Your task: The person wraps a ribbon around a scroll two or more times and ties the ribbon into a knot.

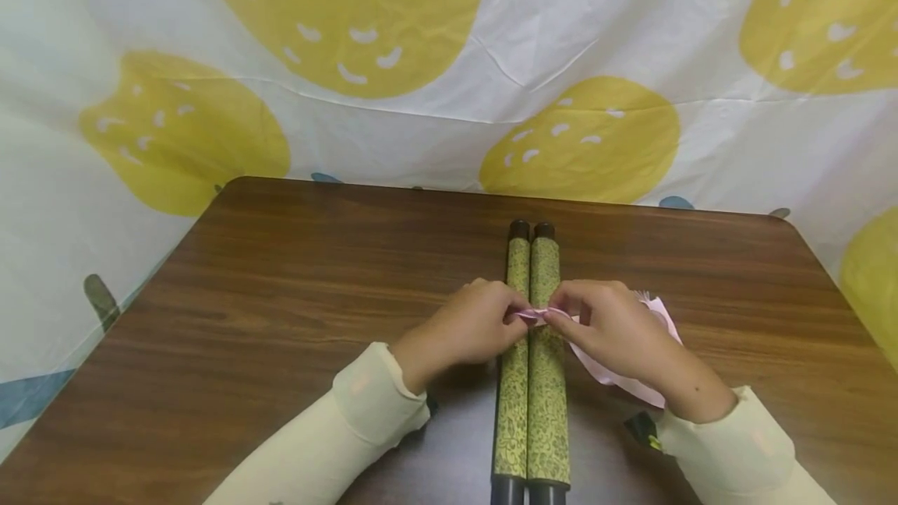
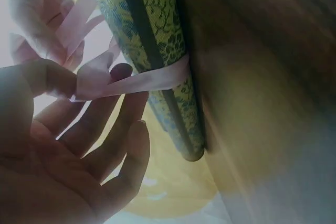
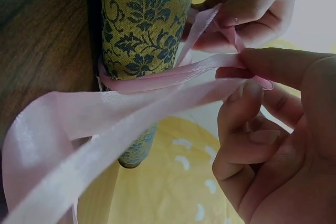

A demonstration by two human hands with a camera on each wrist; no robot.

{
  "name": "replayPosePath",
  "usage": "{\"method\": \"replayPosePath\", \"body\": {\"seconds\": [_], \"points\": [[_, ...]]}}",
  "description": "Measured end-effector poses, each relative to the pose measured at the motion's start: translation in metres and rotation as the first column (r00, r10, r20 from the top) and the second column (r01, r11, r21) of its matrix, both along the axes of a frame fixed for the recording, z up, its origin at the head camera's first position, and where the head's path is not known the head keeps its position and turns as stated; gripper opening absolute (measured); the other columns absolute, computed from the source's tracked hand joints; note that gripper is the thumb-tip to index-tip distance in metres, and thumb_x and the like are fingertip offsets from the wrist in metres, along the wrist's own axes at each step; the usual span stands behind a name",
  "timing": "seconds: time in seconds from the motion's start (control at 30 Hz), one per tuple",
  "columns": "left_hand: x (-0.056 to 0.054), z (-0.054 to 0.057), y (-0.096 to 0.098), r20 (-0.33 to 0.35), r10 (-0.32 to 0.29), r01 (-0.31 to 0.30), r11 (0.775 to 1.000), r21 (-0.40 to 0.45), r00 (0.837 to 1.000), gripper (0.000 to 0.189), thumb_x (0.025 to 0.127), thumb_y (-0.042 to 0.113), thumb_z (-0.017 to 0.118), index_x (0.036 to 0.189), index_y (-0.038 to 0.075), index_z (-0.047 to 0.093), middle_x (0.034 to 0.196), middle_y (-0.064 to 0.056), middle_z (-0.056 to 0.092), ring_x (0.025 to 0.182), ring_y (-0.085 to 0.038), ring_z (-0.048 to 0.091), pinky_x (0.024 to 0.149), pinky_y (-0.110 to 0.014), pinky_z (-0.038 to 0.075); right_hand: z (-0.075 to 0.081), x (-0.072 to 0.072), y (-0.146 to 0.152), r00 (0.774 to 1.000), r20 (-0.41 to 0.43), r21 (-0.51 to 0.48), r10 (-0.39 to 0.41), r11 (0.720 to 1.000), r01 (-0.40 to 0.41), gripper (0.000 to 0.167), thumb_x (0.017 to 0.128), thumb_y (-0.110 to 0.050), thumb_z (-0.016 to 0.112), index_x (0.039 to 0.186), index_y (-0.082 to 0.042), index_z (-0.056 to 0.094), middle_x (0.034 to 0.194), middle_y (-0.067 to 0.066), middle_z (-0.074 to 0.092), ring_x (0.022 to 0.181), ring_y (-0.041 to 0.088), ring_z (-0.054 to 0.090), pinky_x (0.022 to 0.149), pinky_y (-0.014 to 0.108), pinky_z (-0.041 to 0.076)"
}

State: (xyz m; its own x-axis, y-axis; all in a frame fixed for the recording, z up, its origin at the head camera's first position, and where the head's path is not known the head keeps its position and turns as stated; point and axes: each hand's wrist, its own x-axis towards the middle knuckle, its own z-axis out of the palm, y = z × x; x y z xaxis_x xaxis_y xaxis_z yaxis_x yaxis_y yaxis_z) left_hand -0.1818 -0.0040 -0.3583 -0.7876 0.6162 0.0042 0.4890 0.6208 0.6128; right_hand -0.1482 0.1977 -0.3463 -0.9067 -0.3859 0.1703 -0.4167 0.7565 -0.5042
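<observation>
Left hand point(image 1: 471, 324) and right hand point(image 1: 617, 330) each pinch pink ribbon point(image 3: 39, 145), fingertips near each other. Ribbon loops round two patterned rolls point(image 1: 548, 404), side by side beneath grip on wooden table point(image 1: 316, 279). Loose ribbon right of grip.

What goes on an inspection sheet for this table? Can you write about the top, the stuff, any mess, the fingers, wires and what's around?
Surface: brown wood-grain table.
Job's things: two patterned rolls, side by side; a pink ribbon is looped around them.
Clutter: a dark object by the right sleeve; can't tell what.
Hands: left hand and right hand both pinch the ribbon.
Cables: nothing seen.
Surroundings: white cloth with big yellow shapes.
</observation>
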Motion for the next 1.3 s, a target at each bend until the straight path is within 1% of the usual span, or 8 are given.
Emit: {"method": "replayPosePath", "body": {"seconds": [0.17,0.27,0.4,0.57,0.8,1.0,1.13,1.3], "points": [[-0.002,0.004,-0.002,-0.065,0.03,-0.033,0.998,-0.045,0.997,0.015,0.092,0.015,0.066,0.101,0.017,0.078,0.075,0.007,0.066,0.056,-0.006,0.051,0.055,-0.022,0.043,0.001,0.001,0.001,1.0,0.03,0.001,-0.008,1.0,0.008,0.005,0.093,-0.023,0.071,0.088,-0.021,0.07,0.072,-0.011,0.065,0.053,0.006,0.05,0.048,0.023,0.042],[-0.003,0.005,-0.004,-0.109,0.048,-0.054,0.997,-0.052,0.993,0.015,0.09,0.013,0.067,0.1,0.017,0.078,0.081,0.006,0.071,0.061,-0.007,0.056,0.058,-0.022,0.046,0.0,0.0,0.0,0.999,0.038,-0.006,-0.006,1.0,0.006,0.005,0.093,-0.022,0.071,0.089,-0.02,0.07,0.072,-0.011,0.066,0.055,0.008,0.052,0.049,0.023,0.042],[-0.005,0.004,-0.011,-0.13,0.067,-0.07,0.997,-0.019,0.989,0.015,0.087,0.009,0.068,0.096,0.017,0.077,0.079,0.005,0.07,0.063,-0.009,0.057,0.059,-0.024,0.046,-0.001,0.0,-0.002,0.998,0.061,-0.021,0.003,1.0,-0.002,0.005,0.093,-0.021,0.07,0.089,-0.02,0.069,0.069,-0.012,0.061,0.055,0.008,0.05,0.049,0.023,0.042],[-0.005,0.005,-0.019,-0.097,0.076,-0.072,0.997,0.041,0.992,0.014,0.085,0.005,0.067,0.093,0.015,0.075,0.075,0.006,0.067,0.061,-0.008,0.054,0.056,-0.023,0.045,-0.001,0.0,-0.004,0.998,0.065,-0.034,0.013,0.999,-0.01,0.006,0.093,-0.021,0.071,0.087,-0.021,0.069,0.064,-0.012,0.056,0.052,0.006,0.046,0.046,0.023,0.04],[-0.005,0.009,-0.031,-0.036,0.064,-0.059,0.991,0.118,0.997,0.022,0.086,0.0,0.063,0.104,0.008,0.072,0.078,0.002,0.067,0.058,-0.007,0.053,0.053,-0.022,0.046,0.001,0.001,-0.003,0.996,0.09,-0.009,0.004,1.0,-0.003,0.007,0.094,-0.028,0.07,0.089,-0.024,0.07,0.062,-0.011,0.051,0.052,0.002,0.041,0.046,0.022,0.036],[-0.008,0.009,-0.044,-0.039,0.033,-0.026,0.987,0.158,0.999,0.019,0.088,0.001,0.063,0.104,0.009,0.07,0.08,0.002,0.067,0.057,-0.006,0.05,0.051,-0.019,0.042,0.002,0.004,0.002,0.994,0.108,-0.014,0.001,1.0,0.0,0.014,0.095,-0.034,0.068,0.087,-0.023,0.07,0.061,-0.012,0.052,0.053,0.002,0.044,0.047,0.023,0.038],[-0.009,0.01,-0.053,-0.009,0.017,-0.015,0.984,0.18,1.0,0.02,0.089,0.002,0.064,0.107,0.009,0.069,0.079,0.002,0.064,0.058,-0.007,0.048,0.051,-0.019,0.041,0.0,0.004,0.007,0.995,0.101,-0.002,0.002,1.0,-0.002,0.013,0.095,-0.03,0.069,0.085,-0.022,0.069,0.06,-0.014,0.051,0.053,0.002,0.043,0.048,0.022,0.037],[-0.01,0.012,-0.061,0.048,0.0,-0.01,0.976,0.216,0.999,0.02,0.089,0.004,0.066,0.108,0.009,0.068,0.082,0.0,0.065,0.064,-0.009,0.052,0.056,-0.02,0.045,-0.003,0.005,0.016,0.997,0.081,0.022,-0.004,1.0,0.002,0.012,0.095,-0.025,0.068,0.083,-0.021,0.069,0.06,-0.014,0.05,0.052,0.002,0.042,0.048,0.022,0.037]]}}
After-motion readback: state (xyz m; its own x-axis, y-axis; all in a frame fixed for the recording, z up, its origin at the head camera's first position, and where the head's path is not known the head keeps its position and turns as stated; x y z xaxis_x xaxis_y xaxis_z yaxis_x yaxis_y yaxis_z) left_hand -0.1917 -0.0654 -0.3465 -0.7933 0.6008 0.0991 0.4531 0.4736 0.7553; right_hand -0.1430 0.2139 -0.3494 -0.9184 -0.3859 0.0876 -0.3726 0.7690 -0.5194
